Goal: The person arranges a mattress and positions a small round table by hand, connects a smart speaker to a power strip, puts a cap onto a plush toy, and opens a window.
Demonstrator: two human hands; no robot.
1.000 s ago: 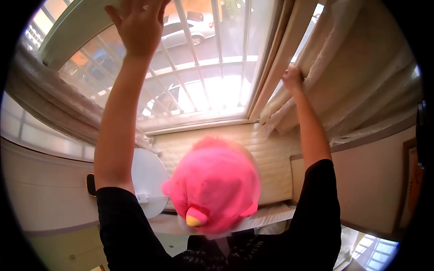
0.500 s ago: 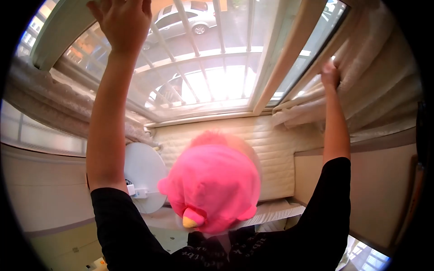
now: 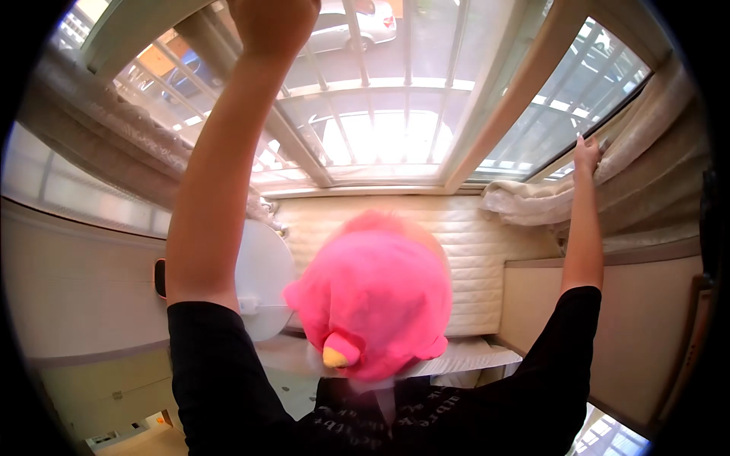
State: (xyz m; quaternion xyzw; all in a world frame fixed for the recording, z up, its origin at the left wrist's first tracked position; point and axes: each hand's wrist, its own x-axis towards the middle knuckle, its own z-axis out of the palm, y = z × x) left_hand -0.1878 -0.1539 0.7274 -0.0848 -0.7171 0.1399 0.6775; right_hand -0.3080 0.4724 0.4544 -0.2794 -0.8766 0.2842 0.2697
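Observation:
My left hand (image 3: 275,21) is raised at the top edge of the view, by a sliding window panel (image 3: 303,148). Its fingers are cut off by the edge, so I cannot tell how they are placed. On the right, my right hand (image 3: 586,156) is closed at the edge of the pale curtain (image 3: 646,148), beside the window frame (image 3: 502,95). The curtain hangs in bunched folds there.
A pink plush hat (image 3: 380,296) with a yellow tip fills the middle below. Behind it lies a quilted cream pad (image 3: 479,235) under the window. A round white table (image 3: 262,281) stands left. Outside are bars (image 3: 357,85) and parked cars (image 3: 346,26). Another curtain (image 3: 114,121) hangs left.
My left hand has moved right and up, and the window panel's edge has slid right. My right hand has moved right and slightly down with the curtain, uncovering more glass. The view has shifted slightly.

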